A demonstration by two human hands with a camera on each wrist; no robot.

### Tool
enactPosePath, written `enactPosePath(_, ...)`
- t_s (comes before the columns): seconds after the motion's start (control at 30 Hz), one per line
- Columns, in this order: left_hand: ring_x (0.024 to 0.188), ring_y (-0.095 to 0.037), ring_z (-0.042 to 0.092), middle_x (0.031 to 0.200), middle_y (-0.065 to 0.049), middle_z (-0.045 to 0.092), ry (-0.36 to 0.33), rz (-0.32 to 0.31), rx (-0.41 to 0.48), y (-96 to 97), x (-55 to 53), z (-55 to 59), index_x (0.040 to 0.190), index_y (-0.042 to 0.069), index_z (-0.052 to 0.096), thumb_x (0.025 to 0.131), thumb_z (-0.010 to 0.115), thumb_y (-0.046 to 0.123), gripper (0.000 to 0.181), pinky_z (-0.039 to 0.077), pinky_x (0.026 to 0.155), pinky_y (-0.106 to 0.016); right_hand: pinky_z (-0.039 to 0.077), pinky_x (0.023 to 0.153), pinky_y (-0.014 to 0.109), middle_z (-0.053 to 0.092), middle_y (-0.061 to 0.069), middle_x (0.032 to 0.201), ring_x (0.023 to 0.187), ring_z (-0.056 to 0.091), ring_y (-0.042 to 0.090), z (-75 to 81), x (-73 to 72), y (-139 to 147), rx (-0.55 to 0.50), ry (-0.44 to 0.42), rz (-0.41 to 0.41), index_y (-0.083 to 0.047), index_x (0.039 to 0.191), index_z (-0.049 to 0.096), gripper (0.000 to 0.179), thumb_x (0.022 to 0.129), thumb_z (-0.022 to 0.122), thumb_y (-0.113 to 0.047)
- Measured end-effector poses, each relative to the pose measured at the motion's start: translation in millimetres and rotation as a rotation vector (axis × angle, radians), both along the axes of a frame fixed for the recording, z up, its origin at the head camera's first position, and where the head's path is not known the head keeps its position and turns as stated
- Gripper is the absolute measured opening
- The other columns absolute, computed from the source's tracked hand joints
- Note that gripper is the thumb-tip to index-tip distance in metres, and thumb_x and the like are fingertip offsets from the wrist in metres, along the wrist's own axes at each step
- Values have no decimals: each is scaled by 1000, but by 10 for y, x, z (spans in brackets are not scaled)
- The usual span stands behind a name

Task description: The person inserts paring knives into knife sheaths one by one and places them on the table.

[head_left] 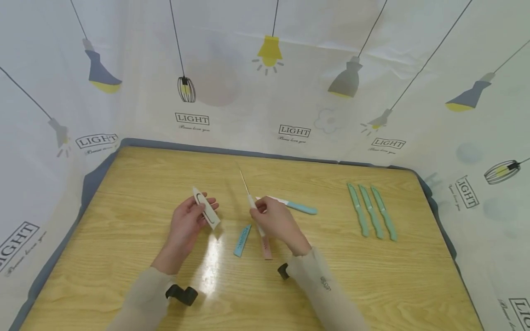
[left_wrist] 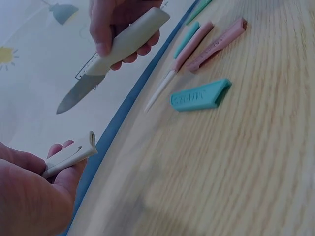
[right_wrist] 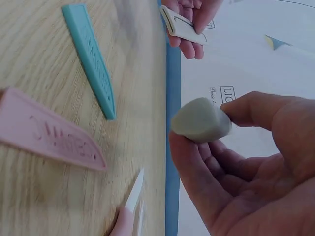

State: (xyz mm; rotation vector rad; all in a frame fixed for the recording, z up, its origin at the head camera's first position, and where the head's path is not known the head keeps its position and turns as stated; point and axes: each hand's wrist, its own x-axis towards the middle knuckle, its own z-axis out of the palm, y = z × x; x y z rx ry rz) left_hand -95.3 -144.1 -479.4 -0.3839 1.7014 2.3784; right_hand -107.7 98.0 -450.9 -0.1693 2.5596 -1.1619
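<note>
My left hand (head_left: pixel 184 227) holds a cream blade sheath (head_left: pixel 205 208) between thumb and fingers, its slotted end turned toward me. In my right hand (head_left: pixel 281 225) is a knife with a cream handle (left_wrist: pixel 129 40); its bare metal blade (left_wrist: pixel 81 93) points away from me in the head view. Knife and sheath are apart, both raised over the table. Below and between the hands lies a blue sheath (head_left: pixel 242 241) with raised lettering. A pink sheath (head_left: pixel 267 250) is partly covered by the right hand in the head view.
Beyond the right hand lies a blue-handled knife (head_left: pixel 302 208) with a white blade. Beside it a pink-handled knife (left_wrist: pixel 194 45) shows in the left wrist view. Three green knives (head_left: pixel 370 211) lie in a row at the right of the wooden table (head_left: pixel 136 193). Lamp-printed cloth surrounds the table.
</note>
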Motion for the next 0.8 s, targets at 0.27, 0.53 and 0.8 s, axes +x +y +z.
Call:
enactPosePath(0.27, 114, -19, 69, 147, -33, 48, -4, -12, 46, 214, -54, 64, 153, -10, 32, 111, 36, 1, 44, 54, 105, -33, 58, 79, 35, 71, 5, 104, 92, 64, 16, -39, 183, 322, -118, 33, -5, -3, 117, 69, 24, 102, 60, -19)
enactPosePath(0.53, 124, -26, 65, 147, -32, 50, 2, -28, 140, 379, -95, 97, 155, -9, 29, 110, 37, 2, 46, 54, 105, -35, 47, 57, 22, 69, 13, 88, 72, 59, 17, -66, 438, 489, -216, 67, -51, -2, 115, 67, 19, 104, 55, -12)
enactPosePath(0.8, 121, -32, 67, 144, -29, 54, -30, 1, 166, 506, -106, 143, 153, -6, 31, 110, 38, 3, 44, 58, 99, -39, 36, 46, 21, 58, 8, 72, 54, 44, 10, -126, 627, 615, -203, 67, -78, -4, 105, 65, 21, 110, 48, -16)
